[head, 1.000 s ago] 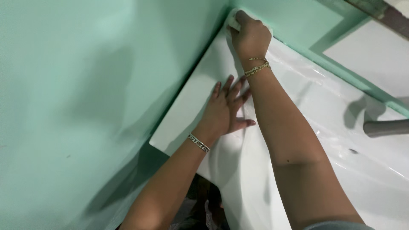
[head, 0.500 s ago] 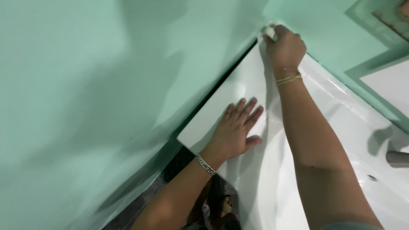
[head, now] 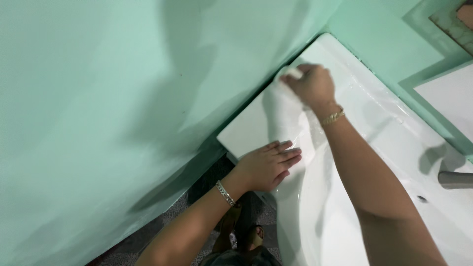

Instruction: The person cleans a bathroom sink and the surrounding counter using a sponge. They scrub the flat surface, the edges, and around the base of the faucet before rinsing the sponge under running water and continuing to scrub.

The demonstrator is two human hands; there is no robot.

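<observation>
A white sink (head: 374,123) is set into the corner of two mint-green walls. My right hand (head: 310,86) is closed around a small white cloth or sponge (head: 291,72) and presses it on the sink's flat left ledge, near the wall. My left hand (head: 268,165) lies flat, fingers together, on the sink's front left rim. Both wrists carry chain bracelets. The wet surface of the sink shines around my right hand.
A grey tap spout (head: 456,180) juts in at the right edge, above the basin. The mint-green wall (head: 98,98) fills the left side. Below the sink, speckled floor (head: 177,216) and my sandalled foot (head: 246,236) show.
My right hand has drawn the cloth back from the far corner along the ledge toward me. My left hand slid nearer the front rim and its fingers closed together.
</observation>
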